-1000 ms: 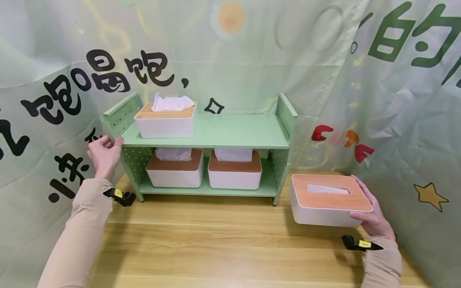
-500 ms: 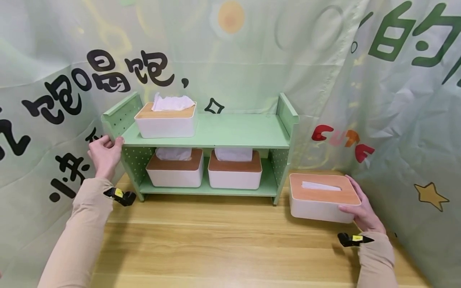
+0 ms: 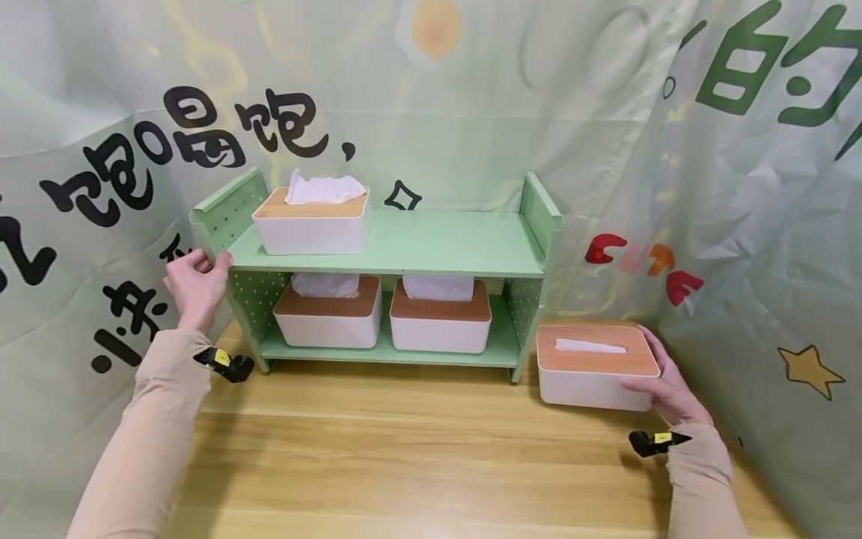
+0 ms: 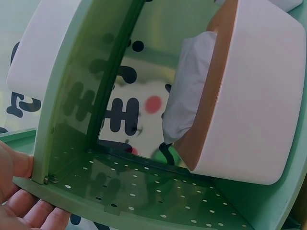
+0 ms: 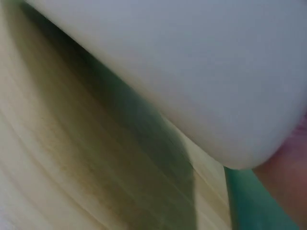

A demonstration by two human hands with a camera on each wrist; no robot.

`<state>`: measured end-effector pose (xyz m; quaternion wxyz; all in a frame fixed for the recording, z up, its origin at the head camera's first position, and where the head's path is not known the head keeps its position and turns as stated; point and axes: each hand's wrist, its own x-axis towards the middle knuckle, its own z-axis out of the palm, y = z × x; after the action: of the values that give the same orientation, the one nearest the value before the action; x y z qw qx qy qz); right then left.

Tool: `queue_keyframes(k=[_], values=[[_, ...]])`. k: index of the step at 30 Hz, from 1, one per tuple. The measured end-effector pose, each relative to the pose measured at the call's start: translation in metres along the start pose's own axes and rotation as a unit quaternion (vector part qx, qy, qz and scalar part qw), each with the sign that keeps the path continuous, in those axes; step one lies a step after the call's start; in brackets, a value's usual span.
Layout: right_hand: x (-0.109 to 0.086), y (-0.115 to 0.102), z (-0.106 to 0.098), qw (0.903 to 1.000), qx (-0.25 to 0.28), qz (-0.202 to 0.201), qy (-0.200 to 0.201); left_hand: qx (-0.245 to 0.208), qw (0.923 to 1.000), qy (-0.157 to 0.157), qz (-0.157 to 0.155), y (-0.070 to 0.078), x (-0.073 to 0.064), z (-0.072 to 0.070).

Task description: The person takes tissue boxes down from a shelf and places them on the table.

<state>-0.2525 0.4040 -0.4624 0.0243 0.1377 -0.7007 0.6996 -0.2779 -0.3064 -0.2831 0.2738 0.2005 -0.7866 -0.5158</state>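
My left hand (image 3: 197, 290) grips the left side of a green two-tier shelf (image 3: 444, 239). In the left wrist view the thumb lies at the end of a board and the fingers (image 4: 39, 213) wrap under the perforated side panel. To the right of the shelf, my right hand (image 3: 670, 389) holds a white tissue box (image 3: 586, 391) with a wood-look lid by its right end, thumb on the front wall. White tissue shows in the lid's slot. The right wrist view shows the box's white wall (image 5: 192, 72) close over the table, a dark shadow below it.
One tissue box (image 3: 313, 236) stands at the left of the upper tier. Two more, a left box (image 3: 328, 331) and a right box (image 3: 441, 335), sit on the lower tier. Printed cloth (image 3: 458, 97) hangs behind and beside the wooden table (image 3: 404, 449).
My right hand has moved left and slightly back with the tissue box, bringing it closer to the shelf. My left hand keeps its grip on the shelf's side.
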Motion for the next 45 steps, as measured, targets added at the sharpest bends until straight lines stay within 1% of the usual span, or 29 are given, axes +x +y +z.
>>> queue_keyframes(k=[4, 7, 11, 16, 19, 22, 31, 38, 42, 45], values=[[0.006, -0.002, -0.002, 0.9997, -0.022, -0.001, -0.014, -0.003, 1.0, 0.0, -0.005, 0.001, 0.001, 0.0], [0.011, -0.004, -0.005, 0.9983, -0.051, 0.012, -0.026, -0.006, 1.0, 0.0, -0.008, 0.001, 0.001, -0.001], [0.014, -0.005, -0.01, 0.9943, -0.092, 0.033, -0.041, -0.005, 0.9999, -0.003, -0.009, 0.0, 0.001, -0.001], [0.016, -0.006, -0.014, 0.9882, -0.134, 0.049, -0.055, -0.004, 0.9999, -0.003, -0.011, 0.0, 0.0, 0.0], [0.017, -0.007, -0.016, 0.9874, -0.134, 0.06, -0.06, -0.004, 0.9999, -0.001, -0.014, 0.0, 0.0, 0.001], [0.018, -0.004, -0.017, 0.9886, -0.121, 0.066, -0.06, -0.001, 0.9999, 0.001, -0.014, 0.001, 0.0, 0.001], [0.017, 0.004, -0.017, 0.9946, -0.07, 0.051, -0.058, -0.008, 0.9998, 0.001, -0.017, 0.001, -0.001, 0.001], [0.017, 0.008, -0.019, 0.9921, -0.092, 0.067, -0.053, -0.003, 0.9999, 0.004, -0.014, 0.0, -0.001, 0.003], [0.017, 0.007, -0.019, 0.9918, -0.088, 0.075, -0.055, 0.005, 0.9998, 0.005, -0.017, 0.0, -0.001, 0.002], [0.016, 0.006, -0.016, 0.993, -0.08, 0.068, -0.053, 0.008, 0.9997, 0.005, -0.02, 0.001, -0.001, 0.002]])
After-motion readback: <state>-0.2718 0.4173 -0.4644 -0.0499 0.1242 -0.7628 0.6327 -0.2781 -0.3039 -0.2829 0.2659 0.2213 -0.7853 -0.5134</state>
